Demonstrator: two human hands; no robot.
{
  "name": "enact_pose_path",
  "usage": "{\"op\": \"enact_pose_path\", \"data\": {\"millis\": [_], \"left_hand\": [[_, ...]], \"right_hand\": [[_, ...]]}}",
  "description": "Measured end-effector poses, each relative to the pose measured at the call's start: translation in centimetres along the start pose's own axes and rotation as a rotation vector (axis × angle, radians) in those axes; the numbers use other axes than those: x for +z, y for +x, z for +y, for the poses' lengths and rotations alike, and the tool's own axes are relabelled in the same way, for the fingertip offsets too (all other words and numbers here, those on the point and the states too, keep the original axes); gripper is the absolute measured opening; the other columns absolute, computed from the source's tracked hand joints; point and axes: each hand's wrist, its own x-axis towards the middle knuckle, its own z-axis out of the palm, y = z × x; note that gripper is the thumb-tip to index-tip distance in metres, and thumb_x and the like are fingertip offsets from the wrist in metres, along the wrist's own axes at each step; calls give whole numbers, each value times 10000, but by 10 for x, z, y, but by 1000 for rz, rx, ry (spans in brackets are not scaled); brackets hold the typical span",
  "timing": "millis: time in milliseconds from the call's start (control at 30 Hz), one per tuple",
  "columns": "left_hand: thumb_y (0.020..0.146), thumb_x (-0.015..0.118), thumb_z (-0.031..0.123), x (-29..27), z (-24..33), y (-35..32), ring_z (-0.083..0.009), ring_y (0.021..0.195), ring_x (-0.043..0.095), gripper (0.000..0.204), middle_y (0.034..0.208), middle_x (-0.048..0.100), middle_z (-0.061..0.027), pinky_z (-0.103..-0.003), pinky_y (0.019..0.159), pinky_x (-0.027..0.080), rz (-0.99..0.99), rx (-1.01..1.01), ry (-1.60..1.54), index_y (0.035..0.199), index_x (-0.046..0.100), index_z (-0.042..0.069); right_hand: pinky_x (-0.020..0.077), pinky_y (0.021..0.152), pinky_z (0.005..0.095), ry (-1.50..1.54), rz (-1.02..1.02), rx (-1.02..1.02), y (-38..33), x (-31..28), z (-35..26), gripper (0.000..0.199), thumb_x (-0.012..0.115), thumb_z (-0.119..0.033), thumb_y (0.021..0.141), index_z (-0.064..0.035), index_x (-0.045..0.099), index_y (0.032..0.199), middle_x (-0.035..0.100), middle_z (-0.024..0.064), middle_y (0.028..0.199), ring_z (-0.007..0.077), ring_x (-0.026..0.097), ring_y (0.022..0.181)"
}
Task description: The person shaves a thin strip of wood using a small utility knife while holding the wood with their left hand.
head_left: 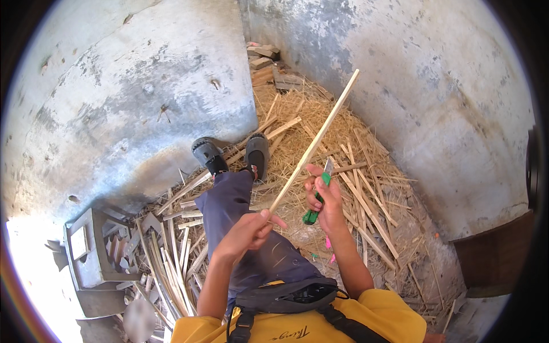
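Note:
My left hand point(247, 230) grips the lower end of a long thin wooden strip point(318, 138) that slants up and to the right over my lap. My right hand point(324, 197) holds a green-handled knife point(316, 201) with its blade against the strip near the middle, thumb pressed to the wood. My legs in dark blue trousers stretch forward, and my feet in dark sandals point(230, 154) rest near the wall.
Wood shavings and loose thin strips point(366, 200) cover the floor ahead and to the right. A bundle of strips point(171, 263) lies at my left beside a grey concrete block point(91, 251). Rough plastered walls close in on both sides; wood scraps point(266, 66) sit in the far corner.

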Motion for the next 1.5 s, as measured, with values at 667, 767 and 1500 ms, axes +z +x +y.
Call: {"op": "enact_pose_path", "data": {"millis": [667,767,1500], "left_hand": [[1044,703,199,-60,-62,-56,-243,1239,670,581,1346,675,-166,-381,1071,526,62,155,391,1541,475,3],[1074,654,176,-57,-63,-53,-149,1032,702,406,1075,729,-63,-306,955,541,62,105,438,1430,574,-2],[1171,434,337,-19,-48,-27,-38,573,344,374,677,405,68,-230,496,283,218,65,-34,1001,599,48]], "right_hand": [[304,409,176,44,197,-376,154,-8,-107,317,796,-260,962,-16,693,1135,722,37,937,15,380,478],[293,420,189,54,156,-438,181,-13,-130,338,800,-292,972,-13,699,1135,636,-8,864,16,375,481],[602,712,298,-845,-183,-715,21,-11,26,220,842,-72,903,-6,678,1035,727,160,1046,195,752,881]]}}
